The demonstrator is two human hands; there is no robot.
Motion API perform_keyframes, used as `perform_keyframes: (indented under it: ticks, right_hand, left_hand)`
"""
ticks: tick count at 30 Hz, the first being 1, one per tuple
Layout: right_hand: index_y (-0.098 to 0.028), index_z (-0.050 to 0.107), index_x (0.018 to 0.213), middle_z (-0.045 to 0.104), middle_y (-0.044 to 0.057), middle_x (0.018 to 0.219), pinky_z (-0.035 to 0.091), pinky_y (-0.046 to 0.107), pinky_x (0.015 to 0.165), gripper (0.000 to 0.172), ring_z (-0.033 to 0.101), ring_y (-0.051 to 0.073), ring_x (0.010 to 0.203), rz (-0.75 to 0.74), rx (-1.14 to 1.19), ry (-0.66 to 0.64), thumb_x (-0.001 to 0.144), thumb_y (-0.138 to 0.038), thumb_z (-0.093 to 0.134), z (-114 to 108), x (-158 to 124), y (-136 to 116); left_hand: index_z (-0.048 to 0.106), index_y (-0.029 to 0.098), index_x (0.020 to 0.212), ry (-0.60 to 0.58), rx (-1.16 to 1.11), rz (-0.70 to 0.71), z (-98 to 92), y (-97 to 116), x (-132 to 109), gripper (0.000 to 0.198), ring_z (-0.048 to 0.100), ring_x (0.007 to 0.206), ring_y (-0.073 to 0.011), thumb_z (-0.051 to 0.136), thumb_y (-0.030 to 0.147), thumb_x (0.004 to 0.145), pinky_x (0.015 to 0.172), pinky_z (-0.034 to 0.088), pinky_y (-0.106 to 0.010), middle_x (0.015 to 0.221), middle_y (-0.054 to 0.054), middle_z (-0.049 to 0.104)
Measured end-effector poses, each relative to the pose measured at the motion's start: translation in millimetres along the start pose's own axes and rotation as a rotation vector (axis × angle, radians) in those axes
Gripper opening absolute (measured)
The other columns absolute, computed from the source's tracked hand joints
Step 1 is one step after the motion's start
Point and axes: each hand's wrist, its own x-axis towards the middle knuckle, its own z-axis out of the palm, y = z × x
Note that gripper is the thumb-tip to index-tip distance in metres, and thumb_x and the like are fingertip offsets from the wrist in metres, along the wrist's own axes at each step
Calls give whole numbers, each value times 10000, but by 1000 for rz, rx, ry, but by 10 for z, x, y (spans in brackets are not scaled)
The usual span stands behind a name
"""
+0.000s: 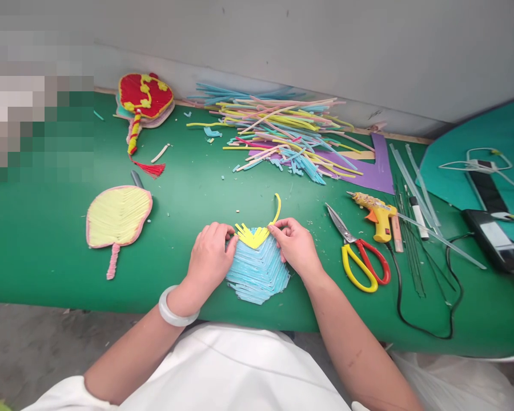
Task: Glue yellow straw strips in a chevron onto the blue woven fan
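Two hands at work, right in the middle: the right hand (295,246) pinches one long yellow strip (277,208) between thumb and forefinger, its free end curling upward. Over on the other side, the left hand (212,254), one pale bracelet (174,306) on its wrist, has bent fingers at the panel's upper left edge; whether they grip it, I cannot tell. Between the hands lies that one blue panel (257,271), flat on the green table (175,285), a cluster of short yellow pieces (253,238) fanned in a V at its top.

Out to the right, one pair of scissors (350,240), one red handle, one yellow; just beyond, one yellow glue gun (381,220) and one white marker (418,218) with a black end. To the left, one pale yellow fan (119,216) with a pink rim and handle. Farther back, one red fan (143,97) with one red tassel (152,169) overlaps at least one more beneath it. Behind the panel, a heap of coloured strips (278,123), too many to count, partly covers a purple sheet (383,171). And low right, clear plastic (449,379), contents unreadable!
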Motion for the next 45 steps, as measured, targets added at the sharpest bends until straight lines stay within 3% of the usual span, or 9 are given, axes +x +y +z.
perform_keyframes:
  ticks: [6,9,11,16,23,45]
  right_hand:
    - [-236,574,828,514,-107,485,354,243,328,285,443,92,286,-24,-35,17,820,-511,645,8,-17,0]
    - [-240,569,830,512,-107,488,341,242,317,281,441,93,283,-20,-36,11,827,-512,639,8,-17,4]
    - [-242,568,832,513,-106,487,340,244,316,292,440,96,283,-18,-35,9,824,-524,641,9,-16,5]
    - [-242,571,833,517,-107,482,331,246,313,321,446,101,281,-31,-27,3,810,-551,656,10,-10,16]
    - [-240,571,836,512,-107,478,355,246,329,276,452,99,282,-32,-45,3,835,-508,634,3,-22,-3]
    - [-238,575,845,511,-105,483,356,246,339,261,462,102,287,-33,-42,-5,840,-492,634,1,-22,-6]
  left_hand:
    - [576,180,1010,44,-21,-10,-24,1,-20,126,588,874,-231,459,185,963,792,479,-375,925,-70,645]
    - [578,161,1085,141,-22,30,-82,53,-104,189,600,1007,-243,419,172,982,884,487,-400,1075,-115,661]
    - [566,167,1186,185,-1,138,-117,120,-205,241,577,1162,-248,432,167,985,996,451,-430,1237,-128,642]
    - [498,122,1360,18,136,356,-104,283,-478,389,470,1358,-305,473,249,993,1139,318,-547,1432,-177,538]
    - [529,133,1392,-41,256,251,-56,294,-545,508,366,1420,-402,504,421,974,1141,239,-663,1505,-224,434]
    - [524,212,1416,-125,270,249,-34,311,-535,561,388,1409,-397,532,507,940,1140,178,-699,1501,-232,436]
